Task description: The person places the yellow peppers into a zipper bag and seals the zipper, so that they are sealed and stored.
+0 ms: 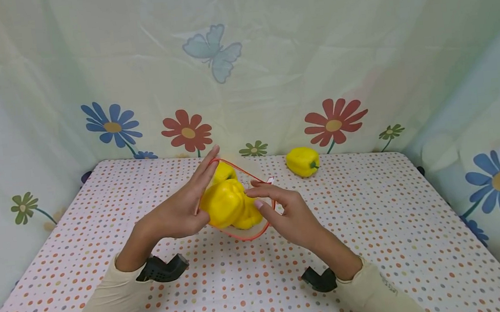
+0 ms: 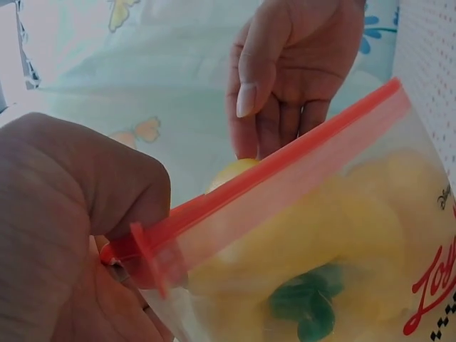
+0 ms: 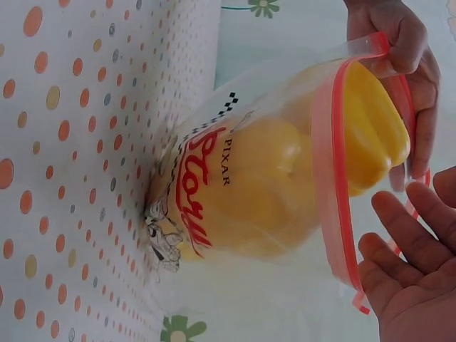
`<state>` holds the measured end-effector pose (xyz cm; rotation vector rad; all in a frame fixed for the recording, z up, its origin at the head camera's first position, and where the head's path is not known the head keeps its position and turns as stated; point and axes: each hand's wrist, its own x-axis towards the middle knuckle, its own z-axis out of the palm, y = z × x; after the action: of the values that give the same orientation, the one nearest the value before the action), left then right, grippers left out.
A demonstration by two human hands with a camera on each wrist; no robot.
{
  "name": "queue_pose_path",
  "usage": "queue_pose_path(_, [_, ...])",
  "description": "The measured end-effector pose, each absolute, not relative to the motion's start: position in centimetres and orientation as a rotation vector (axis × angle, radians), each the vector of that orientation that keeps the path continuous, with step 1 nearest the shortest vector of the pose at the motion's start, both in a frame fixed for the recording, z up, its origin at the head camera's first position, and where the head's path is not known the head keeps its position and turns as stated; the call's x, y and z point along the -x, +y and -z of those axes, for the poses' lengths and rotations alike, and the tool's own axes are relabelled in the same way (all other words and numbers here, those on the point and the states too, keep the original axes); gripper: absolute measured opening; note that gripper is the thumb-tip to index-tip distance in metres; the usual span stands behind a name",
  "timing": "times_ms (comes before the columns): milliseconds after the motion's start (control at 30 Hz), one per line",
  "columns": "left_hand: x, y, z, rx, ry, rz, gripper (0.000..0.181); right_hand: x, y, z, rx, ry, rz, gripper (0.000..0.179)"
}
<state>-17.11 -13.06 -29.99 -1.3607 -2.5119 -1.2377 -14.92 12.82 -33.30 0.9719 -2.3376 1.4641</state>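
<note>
A clear zip bag point(image 3: 333, 171) with a red rim and red lettering stands upright, its mouth spread wide, with several yellow bell peppers inside. The topmost pepper point(image 1: 224, 203) fills the opening. At the bag's left side my left hand point(image 1: 175, 212) pinches the red rim between thumb and fingers, the fingers stretched along its edge. Over the right part of the mouth is my right hand point(image 1: 293, 216), fingers loosely bent, tips close to the top pepper and right at the rim. Through the plastic in the left wrist view, a green stem point(image 2: 306, 303) shows.
Another yellow bell pepper point(image 1: 302, 161) lies at the back of the table, right of the bag. The table has a dotted cloth point(image 1: 225, 285). A flowered curtain point(image 1: 265, 66) hangs behind and on both sides.
</note>
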Motion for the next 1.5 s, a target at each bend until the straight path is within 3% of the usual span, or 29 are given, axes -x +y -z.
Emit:
queue_pose_path(600, [17.0,-12.5,30.2,1.311,-2.507,1.275,0.101,15.5,13.9,33.7,-1.158,-2.268,-1.442,0.024])
queue_pose_path(1133, [17.1,-12.5,30.2,1.316,-2.532,1.268,0.101,16.4,15.5,34.4,-1.251,-2.073,-1.717,0.026])
queue_pose_path(1500, [16.9,-12.5,30.2,1.318,-2.569,1.220,0.104,17.8,16.9,35.1,-0.937,-2.165,-1.714,0.025])
